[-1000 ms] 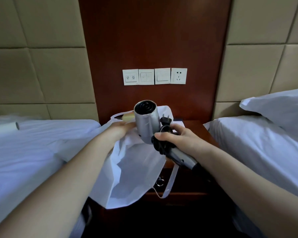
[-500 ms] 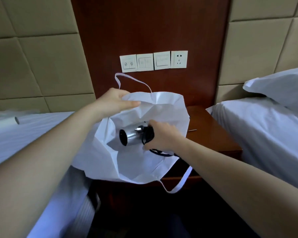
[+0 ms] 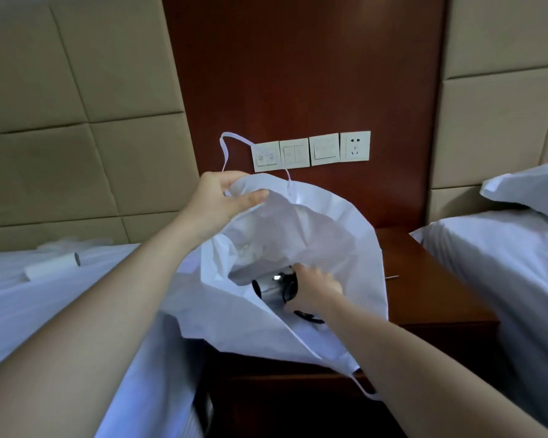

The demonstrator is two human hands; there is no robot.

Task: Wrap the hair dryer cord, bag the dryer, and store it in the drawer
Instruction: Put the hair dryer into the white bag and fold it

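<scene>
A white drawstring bag [image 3: 339, 235] hangs open above the wooden nightstand [image 3: 431, 295]. My left hand [image 3: 225, 200] pinches the bag's upper rim and holds it up. Inside the bag lies the silver hair dryer [image 3: 271, 287], its barrel pointing left. My right hand [image 3: 314, 287] reaches into the bag and grips the dryer at the black cord wrapped round it. A loop of black cord [image 3: 310, 317] shows just below that hand. The drawer is hidden behind the bag.
White beds flank the nightstand, the left bed [image 3: 60, 305] and the right bed [image 3: 500, 279] with a pillow [image 3: 532, 188]. A white roll [image 3: 53, 268] lies on the left bed. Wall switches and a socket [image 3: 312, 151] sit on the wooden panel behind.
My left hand lifted the bag's rim higher. My right hand lowered the dryer from above the nightstand down into the open bag.
</scene>
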